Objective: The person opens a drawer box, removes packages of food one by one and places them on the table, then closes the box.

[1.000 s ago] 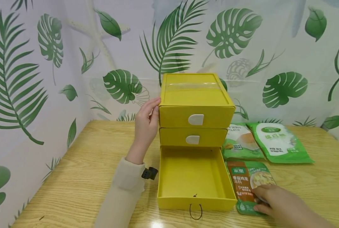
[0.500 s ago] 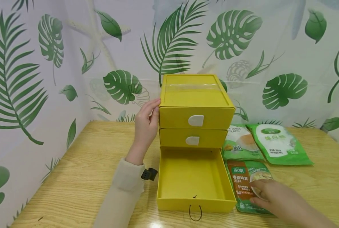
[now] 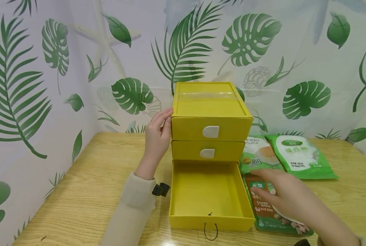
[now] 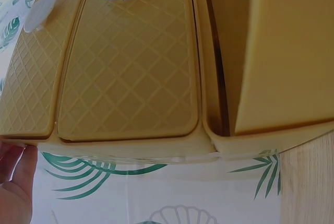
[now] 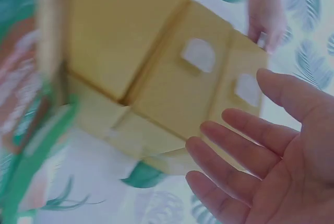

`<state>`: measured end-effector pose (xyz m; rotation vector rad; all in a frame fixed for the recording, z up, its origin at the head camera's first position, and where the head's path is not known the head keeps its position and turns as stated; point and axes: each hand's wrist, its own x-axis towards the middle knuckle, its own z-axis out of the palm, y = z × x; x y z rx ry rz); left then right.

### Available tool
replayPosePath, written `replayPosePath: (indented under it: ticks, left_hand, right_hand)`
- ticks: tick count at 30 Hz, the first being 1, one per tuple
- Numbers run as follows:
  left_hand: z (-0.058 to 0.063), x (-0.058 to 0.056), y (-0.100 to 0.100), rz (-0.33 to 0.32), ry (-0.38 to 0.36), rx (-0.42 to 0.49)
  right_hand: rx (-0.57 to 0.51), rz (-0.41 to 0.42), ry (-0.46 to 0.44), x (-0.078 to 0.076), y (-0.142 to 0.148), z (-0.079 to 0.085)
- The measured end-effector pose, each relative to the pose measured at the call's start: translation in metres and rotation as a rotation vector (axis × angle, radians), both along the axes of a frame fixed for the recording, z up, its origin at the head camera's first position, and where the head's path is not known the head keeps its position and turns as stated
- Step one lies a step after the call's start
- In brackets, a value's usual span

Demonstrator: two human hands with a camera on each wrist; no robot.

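A yellow drawer box (image 3: 212, 129) stands on the table, its two upper drawers closed and its bottom drawer (image 3: 212, 222) pulled out. That drawer has a black loop on its front and holds no items. My left hand (image 3: 158, 136) rests against the box's upper left side; in the left wrist view its fingers (image 4: 25, 169) touch the side edge. Over a green and brown food packet (image 3: 266, 218) hovers my right hand (image 3: 289, 194), partly hiding it. The right wrist view shows the right hand's fingers (image 5: 229, 166) spread and nearly straight, with nothing in them.
Behind the brown packet lie a green starch packet (image 3: 258, 153), partly behind the box, and a green and white packet (image 3: 303, 155). A leaf-printed cloth (image 3: 201, 44) hangs behind the wooden table (image 3: 78, 191).
My right hand has left the brown packet's right side and moved up and towards the box, fingers spreading. The packet stays on the table. My left hand keeps its place.
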<state>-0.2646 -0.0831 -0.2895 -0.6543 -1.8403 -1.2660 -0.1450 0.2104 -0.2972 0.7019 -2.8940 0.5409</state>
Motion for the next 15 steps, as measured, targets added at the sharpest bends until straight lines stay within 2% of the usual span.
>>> replayPosePath:
  ticks: [9,15]
  left_hand:
    - [-0.001,0.001,0.002,-0.007,-0.013,-0.002]
    - [0.0,0.0,0.0,0.009,-0.001,0.001]
  right_hand:
    - [-0.095,0.036,0.132,0.005,-0.012,0.021]
    - [-0.121,0.032,0.122,0.008,-0.014,0.026]
